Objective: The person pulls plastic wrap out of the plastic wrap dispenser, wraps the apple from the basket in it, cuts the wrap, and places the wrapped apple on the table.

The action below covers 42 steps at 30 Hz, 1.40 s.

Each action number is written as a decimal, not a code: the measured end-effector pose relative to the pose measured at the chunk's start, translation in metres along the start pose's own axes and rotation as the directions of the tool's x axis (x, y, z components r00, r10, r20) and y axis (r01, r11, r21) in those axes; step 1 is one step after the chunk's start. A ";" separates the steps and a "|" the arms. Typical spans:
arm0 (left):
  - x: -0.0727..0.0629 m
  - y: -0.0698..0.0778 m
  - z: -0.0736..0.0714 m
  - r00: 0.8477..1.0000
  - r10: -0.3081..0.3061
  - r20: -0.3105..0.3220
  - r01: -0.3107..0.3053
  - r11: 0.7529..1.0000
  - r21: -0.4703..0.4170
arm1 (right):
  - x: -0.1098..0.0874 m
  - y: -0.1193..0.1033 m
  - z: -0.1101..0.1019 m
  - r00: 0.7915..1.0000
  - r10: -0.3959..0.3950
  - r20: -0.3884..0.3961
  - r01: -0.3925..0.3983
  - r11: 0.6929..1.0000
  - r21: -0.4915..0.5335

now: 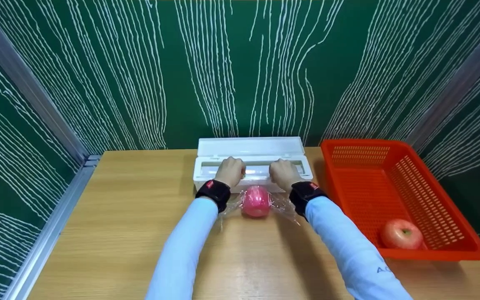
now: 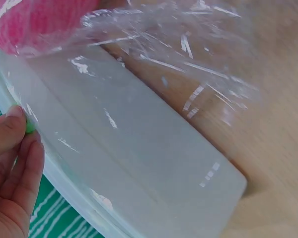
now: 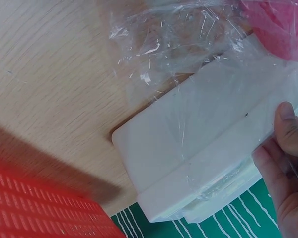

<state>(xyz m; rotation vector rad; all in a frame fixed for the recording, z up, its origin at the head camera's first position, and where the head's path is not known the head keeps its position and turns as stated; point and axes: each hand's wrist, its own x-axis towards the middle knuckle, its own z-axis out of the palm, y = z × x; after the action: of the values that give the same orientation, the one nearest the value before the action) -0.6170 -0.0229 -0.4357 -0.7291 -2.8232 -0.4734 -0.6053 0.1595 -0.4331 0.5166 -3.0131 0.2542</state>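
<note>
A white plastic wrap dispenser (image 1: 250, 143) lies at the back of the table, its lid raised. Before it sits a pinkish-red apple (image 1: 256, 202), covered by clear plastic wrap (image 3: 159, 44) that spreads loosely to both sides and over the dispenser's front. At the dispenser's edge my left hand (image 1: 230, 171) pinches a small green piece (image 2: 30, 127), mostly hidden by thumb and fingers. My right hand (image 1: 286, 174) has its thumb and fingers curled at the same edge, pinching the film there. The film roll (image 1: 258, 171) shows between the hands.
A red basket (image 1: 336, 187) stands to the right of the dispenser, with another apple (image 1: 401, 234) in its near corner. Green panels with white lines (image 1: 248, 71) rise behind the wooden table (image 1: 136, 216). A metal rail (image 1: 52, 233) runs along the left side.
</note>
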 end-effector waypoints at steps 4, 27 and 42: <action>-0.003 -0.006 -0.004 0.999 -0.029 0.014 0.030 0.999 -0.015 | 0.001 0.002 -0.001 1.000 -0.014 -0.003 0.014 1.000 -0.007; -0.020 -0.036 -0.007 0.999 -0.012 -0.047 0.012 1.000 0.000 | -0.002 0.008 0.006 0.998 -0.019 -0.056 0.018 1.000 -0.016; -0.032 -0.056 -0.013 0.997 -0.006 -0.082 0.002 0.999 -0.053 | -0.002 0.003 0.002 1.000 0.022 -0.020 -0.021 0.998 0.057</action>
<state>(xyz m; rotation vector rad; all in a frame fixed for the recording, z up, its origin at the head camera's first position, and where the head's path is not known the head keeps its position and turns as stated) -0.6160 -0.0881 -0.4459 -0.6969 -2.7460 -0.5669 -0.6048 0.1624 -0.4352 0.4837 -3.0005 0.3457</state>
